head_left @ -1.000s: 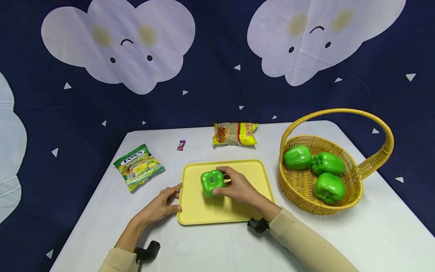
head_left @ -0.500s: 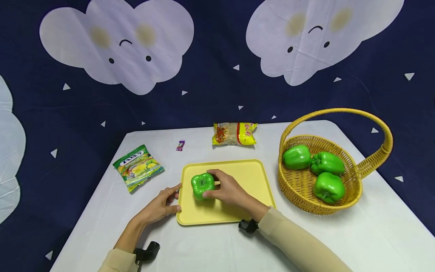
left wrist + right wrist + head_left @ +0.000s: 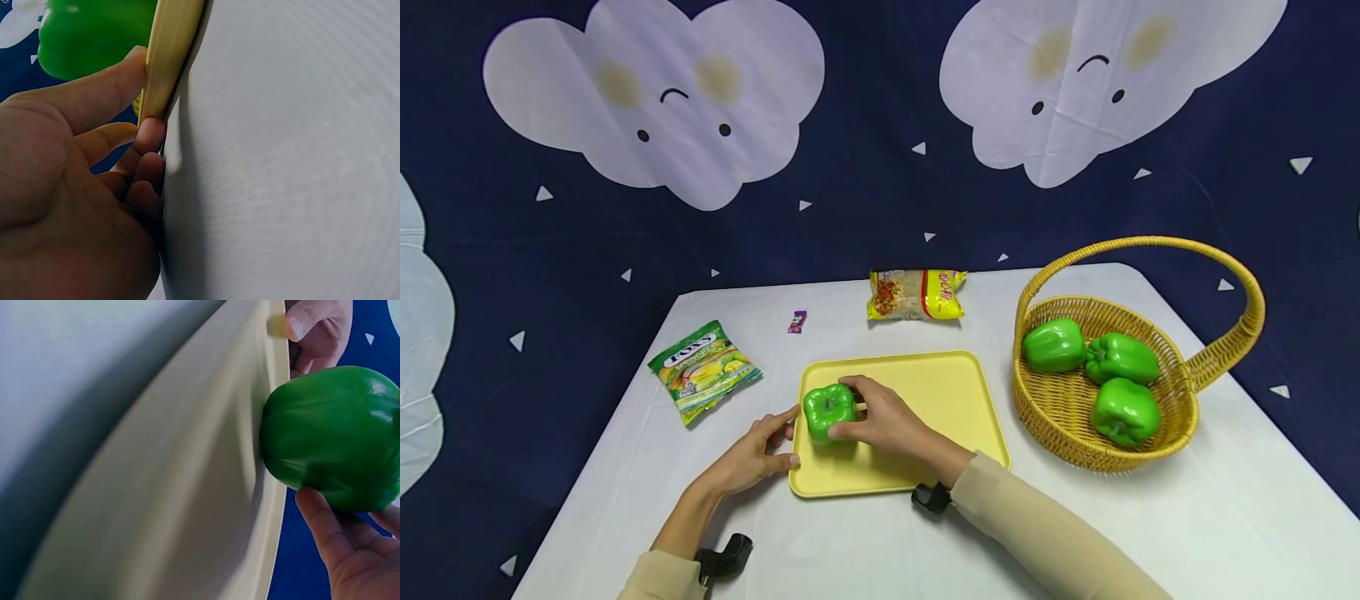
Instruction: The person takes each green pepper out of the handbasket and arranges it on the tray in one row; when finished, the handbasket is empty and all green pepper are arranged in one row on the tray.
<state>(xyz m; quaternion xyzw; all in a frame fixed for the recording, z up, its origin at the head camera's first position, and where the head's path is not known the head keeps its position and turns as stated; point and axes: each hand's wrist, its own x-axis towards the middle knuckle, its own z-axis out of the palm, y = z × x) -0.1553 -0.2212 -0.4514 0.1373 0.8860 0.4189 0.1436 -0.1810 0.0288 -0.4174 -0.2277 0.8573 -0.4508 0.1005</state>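
Observation:
A green bell pepper (image 3: pixel 829 410) stands upright at the left part of a yellow tray (image 3: pixel 940 417). My right hand (image 3: pixel 883 421) grips it from the right side, thumb in front and fingers behind. In the right wrist view, the base of the pepper (image 3: pixel 331 437) touches or nearly touches the tray. My left hand (image 3: pixel 752 450) stays at the tray's left edge, its thumb and index fingertips touching the rim apart from each other. The left wrist view has the thumb (image 3: pixel 106 87) against the tray rim (image 3: pixel 169 56), with the other fingers bent loosely below.
A wicker basket (image 3: pixel 1037 417) with a tall handle holds 3 green bell peppers (image 3: pixel 1126 412) at the right. A green candy bag (image 3: pixel 703 371) lies left, a small purple wrapped candy (image 3: pixel 797 322) and a yellow food packet (image 3: pixel 917 295) behind the tray.
My right hand has moved left across the tray with the bell pepper in its grip, toward the left rim. The left hand keeps its place at the tray edge.

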